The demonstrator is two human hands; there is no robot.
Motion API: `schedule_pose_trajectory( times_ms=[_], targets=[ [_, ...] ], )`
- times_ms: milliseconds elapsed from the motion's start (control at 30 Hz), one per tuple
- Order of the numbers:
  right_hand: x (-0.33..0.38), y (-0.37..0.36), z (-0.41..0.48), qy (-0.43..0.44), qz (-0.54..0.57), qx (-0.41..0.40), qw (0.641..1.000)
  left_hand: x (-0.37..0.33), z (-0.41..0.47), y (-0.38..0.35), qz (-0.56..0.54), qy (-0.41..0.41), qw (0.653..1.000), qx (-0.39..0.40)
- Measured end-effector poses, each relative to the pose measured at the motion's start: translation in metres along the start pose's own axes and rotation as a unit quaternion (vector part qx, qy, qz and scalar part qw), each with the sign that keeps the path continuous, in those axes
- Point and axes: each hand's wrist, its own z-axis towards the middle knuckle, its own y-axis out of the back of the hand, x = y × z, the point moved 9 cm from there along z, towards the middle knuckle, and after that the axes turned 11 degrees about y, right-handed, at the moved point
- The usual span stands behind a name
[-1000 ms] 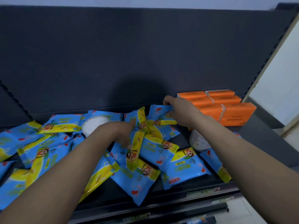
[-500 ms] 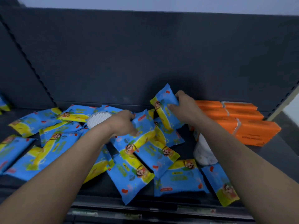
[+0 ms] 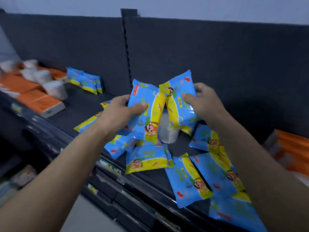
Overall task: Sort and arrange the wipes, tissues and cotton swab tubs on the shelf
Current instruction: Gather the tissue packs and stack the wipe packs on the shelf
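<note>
My left hand (image 3: 119,113) grips a blue and yellow wipes pack (image 3: 147,113), lifted above the shelf. My right hand (image 3: 203,104) grips a second wipes pack (image 3: 179,97) beside it, their inner edges touching. Below them a white cotton swab tub (image 3: 167,133) stands on the dark shelf (image 3: 80,106). Several more wipes packs (image 3: 148,158) lie scattered flat under and right of my hands. At the back left, a few wipes packs (image 3: 85,80) stand upright in a row.
Orange tissue packs (image 3: 38,99) and white tubs (image 3: 55,88) sit at the far left, blurred. More orange tissue packs (image 3: 294,153) lie at the right edge. A slotted upright post (image 3: 127,47) divides the dark back panel. Lower shelves show below the front rail (image 3: 117,171).
Both hands have lifted a wipes pack each off the pile and brought them together. The view has swung left, so the left shelf bay now shows.
</note>
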Motion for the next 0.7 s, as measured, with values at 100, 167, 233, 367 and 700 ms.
schedule_pose_trajectory(
  times_ms=[100, 167, 233, 367, 700],
  targets=[
    [0.021, -0.062, 0.009, 0.023, 0.023, 0.042, 0.999, 0.018, -0.003, 0.058, -0.011, 0.002, 1.0, -0.014],
    [0.034, -0.111, 0.014, 0.032, 0.031, 0.071, 0.996, 0.028, -0.004, 0.102, -0.01, -0.005, 0.999, -0.03],
    [0.047, -0.162, 0.02, 0.036, 0.02, 0.092, 0.995, 0.038, -0.005, 0.151, -0.02, -0.013, 0.998, -0.059],
    [0.074, -0.256, 0.033, 0.045, 0.007, 0.104, 0.994, 0.062, 0.002, 0.25, -0.087, -0.007, 0.991, -0.102],
    [0.106, -0.38, 0.065, 0.043, -0.034, 0.095, 0.994, 0.095, 0.047, 0.397, -0.152, 0.042, 0.978, -0.134]
  ],
)
